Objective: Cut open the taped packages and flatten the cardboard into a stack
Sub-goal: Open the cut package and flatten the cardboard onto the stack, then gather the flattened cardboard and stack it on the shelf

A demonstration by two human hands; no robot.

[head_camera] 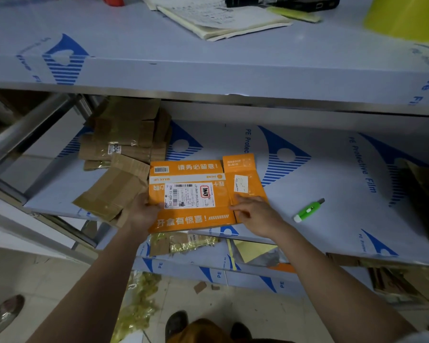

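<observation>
We've got the orange flattened box (193, 194) lying flat on the lower shelf (320, 194), near its front edge, printed side up w/ a white shipping label (188, 195) in the middle. Our left hand (144, 211) grips the box's left edge, thumb on top, fingers curled under. Our right hand (255, 214) lies on the box's right-hand panel, fingers straight & spread, pressing down; it holds nothing. Hands are apart, one on each side of the label.

Just left of the orange box & touching it sits a flattened brown carton (112, 191), partly over the shelf edge. Behind that, further back on the same shelf, is the stack of brown flattened cardboard (126, 134), tape still shiny on some pieces. A green utility knife (308, 210) rests on the shelf to the right of our right hand, apart from it.

Up top, the worktop (134, 45) carries an open notebook (216, 18). Tape scraps (139, 300) litter the floor below.
</observation>
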